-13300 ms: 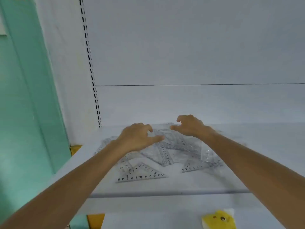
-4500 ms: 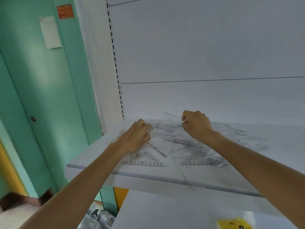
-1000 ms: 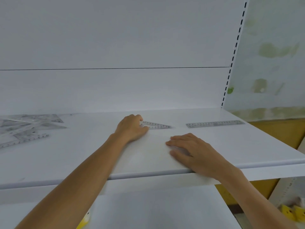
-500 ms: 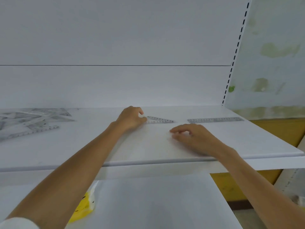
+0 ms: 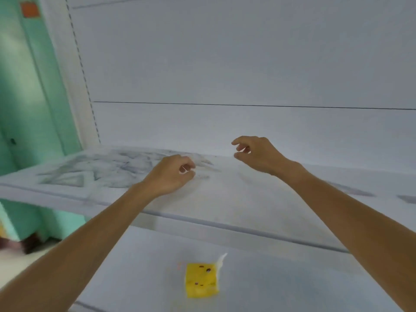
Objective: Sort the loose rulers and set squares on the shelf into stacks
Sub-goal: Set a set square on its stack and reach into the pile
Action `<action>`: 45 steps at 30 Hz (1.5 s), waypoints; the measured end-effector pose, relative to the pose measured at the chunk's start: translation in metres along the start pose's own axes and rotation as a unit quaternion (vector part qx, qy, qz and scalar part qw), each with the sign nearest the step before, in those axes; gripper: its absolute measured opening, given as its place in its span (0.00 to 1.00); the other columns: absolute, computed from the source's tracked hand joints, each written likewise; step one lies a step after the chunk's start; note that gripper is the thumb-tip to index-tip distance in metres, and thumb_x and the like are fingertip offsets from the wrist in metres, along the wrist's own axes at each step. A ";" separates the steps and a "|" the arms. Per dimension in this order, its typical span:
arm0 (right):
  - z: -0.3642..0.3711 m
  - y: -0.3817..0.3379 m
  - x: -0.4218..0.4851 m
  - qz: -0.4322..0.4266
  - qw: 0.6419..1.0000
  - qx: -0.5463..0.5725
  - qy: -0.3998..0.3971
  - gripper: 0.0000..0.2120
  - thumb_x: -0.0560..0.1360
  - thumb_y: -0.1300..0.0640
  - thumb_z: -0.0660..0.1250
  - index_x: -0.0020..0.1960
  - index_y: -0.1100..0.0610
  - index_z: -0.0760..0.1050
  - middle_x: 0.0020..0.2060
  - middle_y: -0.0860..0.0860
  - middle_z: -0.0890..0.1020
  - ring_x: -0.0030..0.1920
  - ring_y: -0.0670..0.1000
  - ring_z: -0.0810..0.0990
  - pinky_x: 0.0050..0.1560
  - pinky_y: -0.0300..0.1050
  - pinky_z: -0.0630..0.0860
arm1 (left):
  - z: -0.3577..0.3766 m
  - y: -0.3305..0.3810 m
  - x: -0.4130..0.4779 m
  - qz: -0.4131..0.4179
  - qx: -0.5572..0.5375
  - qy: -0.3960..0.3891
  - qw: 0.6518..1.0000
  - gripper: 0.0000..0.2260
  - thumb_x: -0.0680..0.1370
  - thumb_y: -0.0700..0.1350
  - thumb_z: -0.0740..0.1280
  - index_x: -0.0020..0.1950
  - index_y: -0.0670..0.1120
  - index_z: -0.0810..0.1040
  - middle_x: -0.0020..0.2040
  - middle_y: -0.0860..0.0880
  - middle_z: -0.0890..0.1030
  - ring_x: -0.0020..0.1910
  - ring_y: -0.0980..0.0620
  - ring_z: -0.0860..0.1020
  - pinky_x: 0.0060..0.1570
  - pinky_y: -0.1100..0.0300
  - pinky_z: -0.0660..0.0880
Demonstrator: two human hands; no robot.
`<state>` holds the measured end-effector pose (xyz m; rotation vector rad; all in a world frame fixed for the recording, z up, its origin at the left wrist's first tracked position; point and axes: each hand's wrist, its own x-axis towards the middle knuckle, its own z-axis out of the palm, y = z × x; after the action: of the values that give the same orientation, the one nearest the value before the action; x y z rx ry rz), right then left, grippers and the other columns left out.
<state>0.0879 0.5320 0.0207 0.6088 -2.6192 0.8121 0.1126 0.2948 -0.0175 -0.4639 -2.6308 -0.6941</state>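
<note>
Fetching another piece from the loose heap of clear plastic rulers and set squares [image 5: 101, 170] is judged to be the step in hand. The heap is seen, smeared by motion, on the left part of the white metal shelf [image 5: 236, 199]. Two grey blurs [image 5: 353, 190] near the right edge may be sorted pieces, though that cannot be told. The left hand [image 5: 171, 176] is held at the heap's right fringe, fingers curled, thumb and forefinger almost met; whether anything is pinched cannot be told. The right hand [image 5: 258, 154] is raised over bare shelf, fingers loosely bent, nothing held. One piece must next be singled out and lifted cleanly. Compared with half a second ago, the view is swung from the shelf's right end back to the left, and both hands are lifted off the board.
</note>
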 end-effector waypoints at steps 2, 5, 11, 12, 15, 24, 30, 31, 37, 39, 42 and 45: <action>0.031 -0.034 0.028 -0.017 1.000 0.014 0.006 0.15 0.75 0.56 0.65 0.62 0.53 0.74 0.52 0.51 0.78 0.48 0.47 0.74 0.49 0.37 0.67 | -0.025 -0.045 -0.016 -0.019 0.014 0.003 1.000 0.08 0.75 0.42 0.67 0.52 0.45 0.80 0.49 0.48 0.81 0.44 0.57 0.76 0.44 0.69 0.67; 0.077 -0.074 0.060 -0.022 0.999 0.033 -0.001 0.16 0.75 0.56 0.65 0.62 0.54 0.74 0.53 0.51 0.78 0.48 0.47 0.75 0.50 0.38 0.69 | -0.065 -0.109 -0.030 -0.056 0.015 0.020 0.998 0.07 0.75 0.42 0.67 0.51 0.45 0.80 0.50 0.48 0.81 0.45 0.56 0.76 0.45 0.68 0.68; 0.144 -0.113 0.097 -0.022 0.999 0.003 -0.029 0.16 0.75 0.55 0.66 0.62 0.56 0.74 0.53 0.53 0.79 0.51 0.50 0.77 0.50 0.39 0.70 | -0.117 -0.203 -0.037 -0.085 0.026 0.021 0.996 0.08 0.75 0.44 0.68 0.53 0.47 0.79 0.52 0.49 0.79 0.47 0.55 0.75 0.46 0.64 0.68; 0.151 -0.115 0.100 -0.019 0.999 -0.005 -0.033 0.16 0.75 0.55 0.66 0.62 0.56 0.74 0.53 0.53 0.79 0.49 0.49 0.76 0.49 0.39 0.69 | -0.123 -0.215 -0.038 -0.089 0.024 0.015 0.996 0.08 0.75 0.44 0.68 0.53 0.47 0.79 0.52 0.49 0.79 0.47 0.56 0.75 0.46 0.65 0.67; 0.170 -0.123 0.110 -0.005 0.998 -0.026 -0.062 0.17 0.74 0.54 0.67 0.61 0.57 0.74 0.53 0.54 0.79 0.48 0.49 0.75 0.49 0.39 0.70 | -0.138 -0.243 -0.045 -0.100 0.003 -0.007 0.995 0.08 0.74 0.48 0.69 0.52 0.51 0.79 0.53 0.52 0.79 0.51 0.55 0.75 0.50 0.62 0.69; 0.222 -0.166 0.136 0.006 0.987 -0.097 -0.127 0.24 0.72 0.46 0.68 0.63 0.56 0.72 0.59 0.54 0.77 0.57 0.54 0.76 0.52 0.43 0.70 | -0.150 -0.290 -0.075 -0.063 -0.009 -0.099 0.993 0.17 0.69 0.61 0.68 0.56 0.58 0.77 0.59 0.56 0.74 0.58 0.58 0.70 0.59 0.61 0.65; 0.233 -0.178 0.133 -0.034 0.981 -0.166 -0.097 0.12 0.75 0.55 0.65 0.56 0.58 0.78 0.55 0.54 0.79 0.52 0.53 0.77 0.50 0.44 0.72 | -0.146 -0.292 -0.070 -0.019 0.033 -0.041 0.998 0.14 0.74 0.54 0.67 0.57 0.50 0.80 0.55 0.50 0.80 0.53 0.53 0.75 0.54 0.57 0.71; 0.234 -0.179 0.132 -0.049 0.977 -0.183 -0.094 0.11 0.76 0.56 0.64 0.55 0.58 0.78 0.55 0.54 0.79 0.52 0.54 0.78 0.49 0.44 0.71 | -0.145 -0.291 -0.069 -0.013 0.041 -0.034 0.998 0.14 0.75 0.53 0.67 0.57 0.49 0.80 0.54 0.49 0.80 0.51 0.52 0.76 0.52 0.58 0.71; 0.231 -0.187 0.126 -0.079 0.956 -0.278 -0.048 0.11 0.76 0.59 0.58 0.50 0.59 0.78 0.49 0.54 0.80 0.48 0.55 0.78 0.46 0.46 0.73 | -0.146 -0.285 -0.058 -0.082 0.015 -0.074 0.994 0.22 0.74 0.51 0.68 0.67 0.50 0.71 0.55 0.50 0.78 0.48 0.56 0.73 0.49 0.64 0.67; 0.228 -0.188 0.126 -0.081 0.952 -0.295 -0.018 0.10 0.76 0.59 0.57 0.49 0.60 0.76 0.45 0.55 0.81 0.46 0.56 0.78 0.43 0.46 0.73 | -0.145 -0.283 -0.056 -0.076 0.052 -0.098 0.991 0.18 0.76 0.52 0.65 0.65 0.49 0.73 0.54 0.48 0.79 0.49 0.53 0.75 0.48 0.62 0.67; 0.220 -0.187 0.124 -0.071 0.960 -0.271 0.020 0.10 0.77 0.59 0.55 0.47 0.62 0.74 0.39 0.55 0.78 0.38 0.54 0.75 0.37 0.44 0.70 | -0.140 -0.279 -0.056 -0.041 0.076 -0.103 0.991 0.17 0.79 0.54 0.59 0.50 0.43 0.81 0.49 0.39 0.80 0.48 0.43 0.78 0.45 0.57 0.70; 0.210 -0.182 0.122 -0.041 0.980 -0.189 0.040 0.08 0.76 0.60 0.57 0.45 0.62 0.72 0.37 0.56 0.78 0.36 0.54 0.74 0.37 0.45 0.69 | -0.137 -0.273 -0.056 -0.008 0.112 -0.113 0.987 0.20 0.75 0.59 0.62 0.58 0.46 0.79 0.54 0.45 0.78 0.52 0.48 0.76 0.52 0.54 0.72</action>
<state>0.0343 0.2345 -0.0087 0.5565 -2.5574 0.2919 0.0891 -0.0137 -0.0407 -0.4784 -2.8830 -0.3614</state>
